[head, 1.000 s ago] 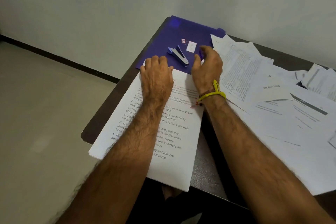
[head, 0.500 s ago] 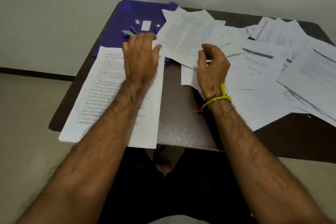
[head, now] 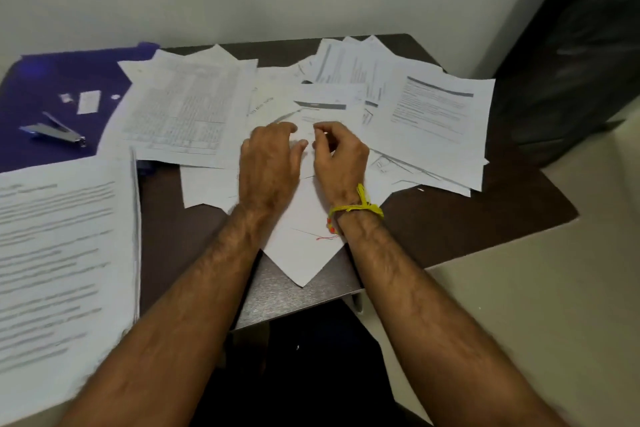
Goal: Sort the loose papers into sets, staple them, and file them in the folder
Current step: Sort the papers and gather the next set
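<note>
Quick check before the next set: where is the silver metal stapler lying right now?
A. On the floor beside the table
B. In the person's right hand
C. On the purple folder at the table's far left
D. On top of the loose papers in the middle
C: the silver metal stapler lies on the purple folder at the far left, apart from both hands, which are over the loose white papers mid-table.

Papers, stapler and folder on the worktop

Loose papers point(head: 311, 87) fan across the middle; a printed stack point(head: 65, 253) lies near left; a silver stapler point(head: 53, 132), hinged open, sits on the flat purple folder point(head: 41, 80) far left.
</note>
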